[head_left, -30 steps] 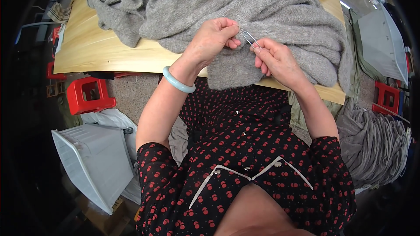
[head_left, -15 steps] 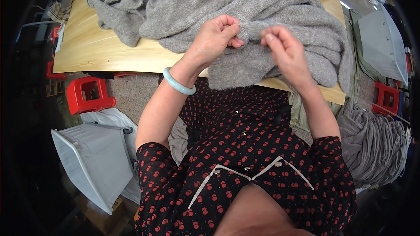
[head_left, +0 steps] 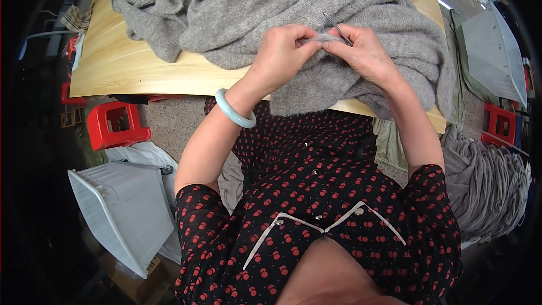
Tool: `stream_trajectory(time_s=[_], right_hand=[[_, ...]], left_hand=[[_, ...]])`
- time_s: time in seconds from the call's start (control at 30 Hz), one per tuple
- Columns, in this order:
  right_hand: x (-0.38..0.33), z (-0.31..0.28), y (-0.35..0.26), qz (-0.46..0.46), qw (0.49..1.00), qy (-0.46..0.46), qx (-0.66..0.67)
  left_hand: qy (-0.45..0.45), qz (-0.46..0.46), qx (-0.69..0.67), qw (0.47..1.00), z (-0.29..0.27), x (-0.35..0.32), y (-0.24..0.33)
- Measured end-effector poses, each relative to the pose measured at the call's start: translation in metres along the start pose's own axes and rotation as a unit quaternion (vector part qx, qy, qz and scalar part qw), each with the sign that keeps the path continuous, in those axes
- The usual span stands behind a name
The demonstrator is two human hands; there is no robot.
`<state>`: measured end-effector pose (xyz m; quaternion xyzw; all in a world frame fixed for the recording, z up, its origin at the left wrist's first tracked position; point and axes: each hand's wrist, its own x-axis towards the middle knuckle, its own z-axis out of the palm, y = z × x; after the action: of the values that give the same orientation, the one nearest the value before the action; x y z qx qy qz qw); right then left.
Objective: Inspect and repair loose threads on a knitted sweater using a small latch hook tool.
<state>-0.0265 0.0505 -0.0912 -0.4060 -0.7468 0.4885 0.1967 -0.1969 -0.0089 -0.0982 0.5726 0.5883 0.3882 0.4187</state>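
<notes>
Soft grey knit fabric (head_left: 254,17) lies heaped in folds, with one flap over the table's near edge. My left hand (head_left: 285,51), with a pale green bangle (head_left: 232,110) on the wrist, pinches a raised fold of the knit. Close against it, my right hand (head_left: 364,53) has thumb and index fingertips at the same fold. A thin dark metal tool (head_left: 337,27) sticks out of the right hand, its tip pointing up and left; its exact kind is not clear. Fingertips hide the spot where the knit is gripped.
The fabric rests on a pale wooden table (head_left: 147,73). Left of me are a red stool (head_left: 116,127) and a tipped grey plastic bin (head_left: 127,203). To the right are another bin (head_left: 491,56), a red stool (head_left: 499,124) and a grey fabric pile (head_left: 485,189).
My hands have come together at the knit, the right one moving left. The metal tool now shows in my right hand; it was not visible before.
</notes>
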Motion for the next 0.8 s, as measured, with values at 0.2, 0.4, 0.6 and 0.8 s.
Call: stream_trajectory(time_s=[0.2,0.4,0.6,0.8], right_hand=[[-0.002,0.000,-0.006,-0.003,1.000,0.008,-0.010],[-0.003,0.006,-0.003,-0.028,0.996,0.026,-0.076],[-0.024,-0.001,-0.017,-0.139,0.958,0.194,-0.159],[-0.044,0.000,-0.027,-0.016,1.000,0.009,0.000]], left_hand=[[0.109,0.204,0.187,0.955,0.010,-0.002,0.008],[0.057,0.062,0.110,0.990,0.012,0.002,0.004],[-0.042,-0.143,-0.292,0.945,-0.002,0.004,-0.002],[-0.032,-0.133,-0.350,0.927,-0.003,0.004,-0.002]])
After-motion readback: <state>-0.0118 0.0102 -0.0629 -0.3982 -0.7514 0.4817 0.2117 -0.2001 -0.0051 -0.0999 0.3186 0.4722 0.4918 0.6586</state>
